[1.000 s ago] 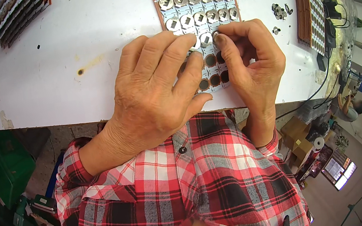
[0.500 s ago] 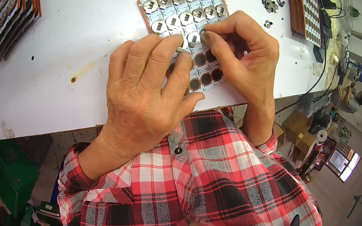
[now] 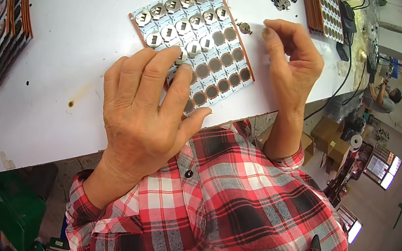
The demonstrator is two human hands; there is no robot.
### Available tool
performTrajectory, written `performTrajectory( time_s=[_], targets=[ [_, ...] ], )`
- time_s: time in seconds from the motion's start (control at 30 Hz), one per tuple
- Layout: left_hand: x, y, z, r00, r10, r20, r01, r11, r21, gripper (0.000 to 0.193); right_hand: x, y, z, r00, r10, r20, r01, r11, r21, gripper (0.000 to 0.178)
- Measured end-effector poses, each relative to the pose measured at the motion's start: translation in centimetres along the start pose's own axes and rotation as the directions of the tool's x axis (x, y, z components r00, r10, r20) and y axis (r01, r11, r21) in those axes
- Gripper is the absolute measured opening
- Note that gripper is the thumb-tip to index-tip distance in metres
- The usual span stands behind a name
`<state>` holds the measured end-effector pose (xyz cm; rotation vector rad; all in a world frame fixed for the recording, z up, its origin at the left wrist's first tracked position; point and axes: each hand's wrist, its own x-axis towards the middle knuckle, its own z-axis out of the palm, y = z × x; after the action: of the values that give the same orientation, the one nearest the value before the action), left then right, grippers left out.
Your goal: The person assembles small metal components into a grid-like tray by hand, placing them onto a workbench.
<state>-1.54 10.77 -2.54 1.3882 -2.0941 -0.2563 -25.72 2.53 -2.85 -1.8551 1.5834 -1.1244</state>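
Observation:
A panel of small circuit boards (image 3: 226,68) lies on the white table. Shiny metal battery clips (image 3: 182,26) fill its two far rows and part of the third; the remaining spots show bare dark round pads. My left hand (image 3: 148,99) rests over the panel's left side, fingers spread, its index and middle fingertips around a clip in the third row. That hand hides the panel's near left part. To the right of the panel my right hand (image 3: 297,58) hovers with thumb and index finger apart, nothing between them. A loose metal clip (image 3: 245,28) sits by the panel's right edge.
Several loose clips (image 3: 280,1) lie farther right on the table. Beyond them stands a stack of panels (image 3: 320,3) beside black plugs and cables (image 3: 347,12). Another panel stack (image 3: 6,37) is at the far left. A person (image 3: 386,97) sits in the background.
My right hand has drawn away from the third row toward the right, its fingers parting. My left hand stays on the panel. The whole view has shifted slightly.

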Motion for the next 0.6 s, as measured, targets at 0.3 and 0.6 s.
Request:
performTrajectory(
  time_s=[0.3,0.6],
  targets=[
    [0.1,0.0,0.1,1.0,0.0,-0.001,0.0,1.0,0.012,0.058,0.5,-0.7,0.6,0.992,-0.065,0.106,0.077,0.991,-0.111,0.009],
    [0.3,0.0,-0.3,1.0,-0.003,0.017,0.003,1.0,-0.004,0.059,0.1,0.6,-0.7,0.98,-0.198,0.015,0.197,0.965,-0.174,0.014]
  ],
)
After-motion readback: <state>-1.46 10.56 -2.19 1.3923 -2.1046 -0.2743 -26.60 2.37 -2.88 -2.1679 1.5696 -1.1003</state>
